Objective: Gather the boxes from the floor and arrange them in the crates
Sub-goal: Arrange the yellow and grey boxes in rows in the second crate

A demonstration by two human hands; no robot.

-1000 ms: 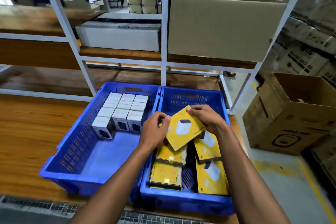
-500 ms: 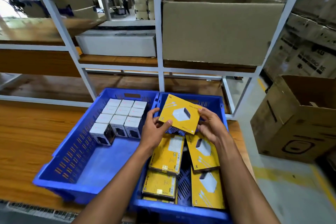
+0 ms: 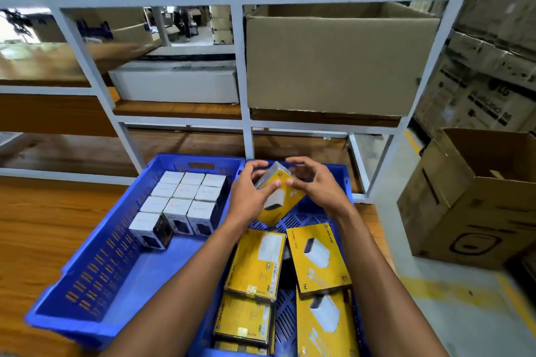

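Note:
Two blue crates stand side by side on a wooden shelf: the left crate (image 3: 95,264) and the right crate (image 3: 346,182). Several small white boxes (image 3: 185,200) fill the left crate's far corner in rows. Several flat yellow boxes (image 3: 256,262) lie in the right crate. Over the right crate's far end, both hands hold one more yellow box (image 3: 282,197), tilted. My left hand (image 3: 251,194) grips its left side, thumb on the front face. My right hand (image 3: 313,185) grips its right side with curled fingers.
A white metal rack (image 3: 246,130) rises behind the crates, bearing a big cardboard carton (image 3: 333,66) and a white box (image 3: 177,85). An open cardboard carton (image 3: 475,200) stands on the floor at the right, with stacked cartons (image 3: 487,72) behind it.
The yellow box was lifted from the crate, held flat facing me, and is now turned on edge and tilted between both hands. The view has shifted slightly upward.

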